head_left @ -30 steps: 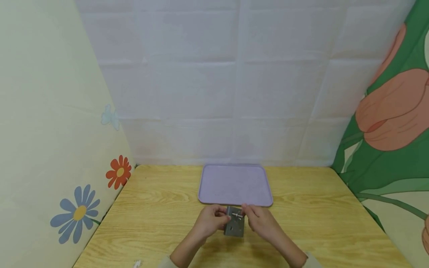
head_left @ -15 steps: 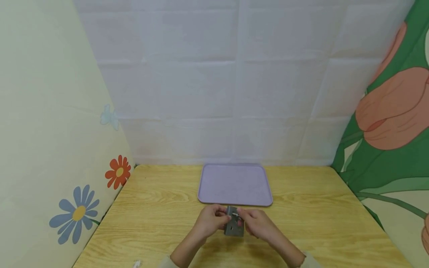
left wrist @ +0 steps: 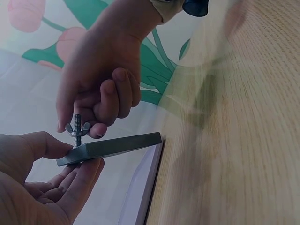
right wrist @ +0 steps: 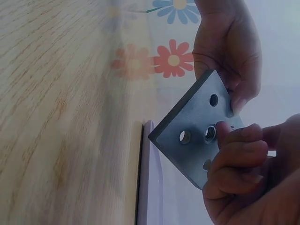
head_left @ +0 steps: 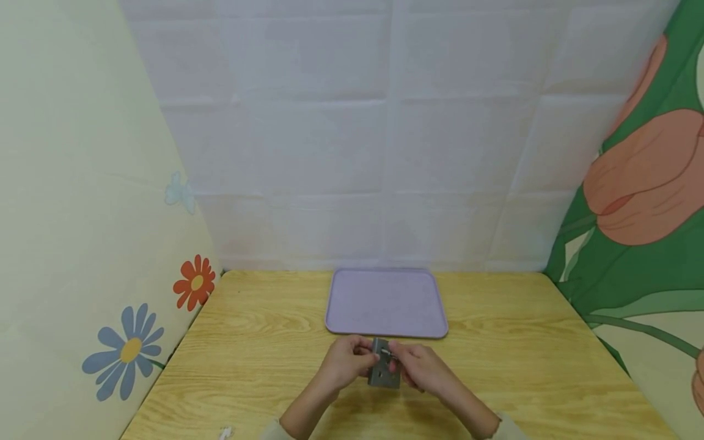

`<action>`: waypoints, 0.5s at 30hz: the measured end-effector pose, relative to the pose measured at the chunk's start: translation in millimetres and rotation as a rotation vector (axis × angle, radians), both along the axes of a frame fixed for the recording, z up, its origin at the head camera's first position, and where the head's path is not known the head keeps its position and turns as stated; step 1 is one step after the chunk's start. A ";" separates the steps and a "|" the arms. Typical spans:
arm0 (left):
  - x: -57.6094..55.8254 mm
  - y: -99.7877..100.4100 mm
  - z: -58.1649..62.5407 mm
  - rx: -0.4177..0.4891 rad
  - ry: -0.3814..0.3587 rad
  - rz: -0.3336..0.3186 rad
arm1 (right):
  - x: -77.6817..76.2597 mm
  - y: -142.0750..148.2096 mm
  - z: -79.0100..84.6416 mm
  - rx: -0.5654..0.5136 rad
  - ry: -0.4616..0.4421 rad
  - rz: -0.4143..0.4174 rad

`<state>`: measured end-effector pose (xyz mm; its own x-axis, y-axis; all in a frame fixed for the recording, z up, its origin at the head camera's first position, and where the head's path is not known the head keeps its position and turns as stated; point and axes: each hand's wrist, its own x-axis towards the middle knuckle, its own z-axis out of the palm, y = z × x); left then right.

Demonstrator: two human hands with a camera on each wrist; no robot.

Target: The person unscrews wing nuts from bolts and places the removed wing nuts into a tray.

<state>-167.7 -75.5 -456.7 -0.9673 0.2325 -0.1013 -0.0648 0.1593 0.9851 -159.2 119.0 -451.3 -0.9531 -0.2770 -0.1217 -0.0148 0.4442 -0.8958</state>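
A drilled metal plate [head_left: 385,380] is held aloft over a wood-grain table [head_left: 264,354].
At the plate's nine o'clock, the left hand [head_left: 342,364] pinches its edge; at three, the right hand [head_left: 426,368] clasps a wing nut [left wrist: 78,133] on a threaded bolt [left wrist: 77,119]. A lilac tray [head_left: 387,302] lies at twelve o'clock.

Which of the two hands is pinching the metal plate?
The left hand: its thumb is on one face of the metal plate, its fingers on the other. The right hand is instead at the wing nut.
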 end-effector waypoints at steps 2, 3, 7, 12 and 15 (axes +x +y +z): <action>0.1 -0.2 0.1 -0.006 -0.003 0.001 | 0.4 -0.9 1.5 0.045 0.038 -0.002; 0.2 -0.3 0.1 -0.007 -0.006 0.002 | 0.6 -1.2 2.0 0.082 0.078 -0.003; 0.1 -0.7 -1.0 -0.006 -0.005 0.005 | 2.7 -1.9 3.0 0.249 0.267 0.000; -0.3 -1.5 -2.7 0.003 -0.003 0.004 | 6.1 -1.9 2.9 0.417 0.483 0.013; -0.4 -2.2 -2.7 0.007 -0.003 0.001 | 7.7 -1.8 3.0 0.484 0.584 0.027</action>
